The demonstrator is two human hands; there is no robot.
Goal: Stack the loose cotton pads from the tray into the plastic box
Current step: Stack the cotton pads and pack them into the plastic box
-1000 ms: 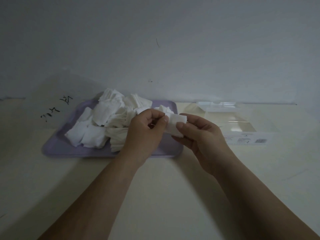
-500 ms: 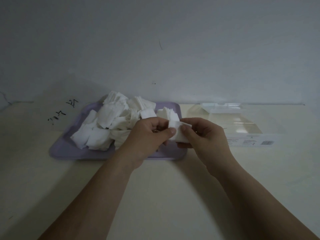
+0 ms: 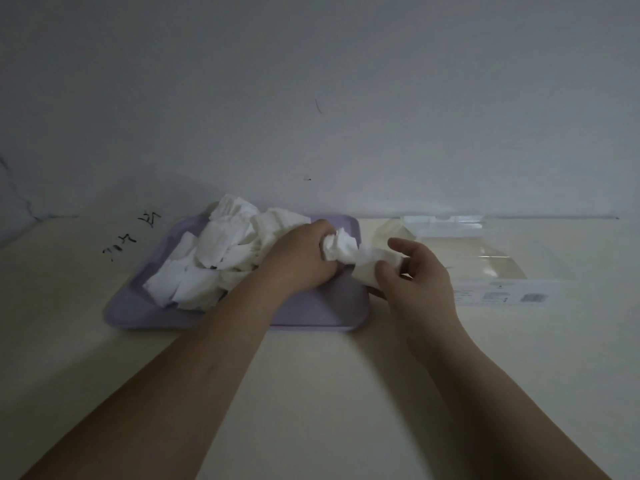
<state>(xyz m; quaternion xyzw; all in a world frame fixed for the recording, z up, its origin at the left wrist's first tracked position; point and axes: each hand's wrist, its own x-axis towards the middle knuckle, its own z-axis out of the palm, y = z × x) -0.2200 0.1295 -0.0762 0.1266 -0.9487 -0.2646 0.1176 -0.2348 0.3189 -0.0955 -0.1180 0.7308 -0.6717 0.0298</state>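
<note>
A lilac tray (image 3: 311, 313) lies on the table with a heap of loose white cotton pads (image 3: 214, 258) on its left and back. My left hand (image 3: 298, 258) is over the tray's right part, fingers closed around some pads (image 3: 341, 249). My right hand (image 3: 412, 271) hovers at the tray's right edge and pinches a small stack of pads (image 3: 372, 266) between thumb and fingers. The clear plastic box (image 3: 485, 268) lies on the table to the right of my right hand, its lid standing open at the back.
A pale wall stands right behind the tray and box. Black handwritten marks (image 3: 128, 239) are on the table left of the tray. The cream table (image 3: 329, 393) stretches toward me under both forearms.
Both hands have dropped lower over the tray's right side. My left hand has closed on more pads from the heap; my right hand has shifted right with its stack.
</note>
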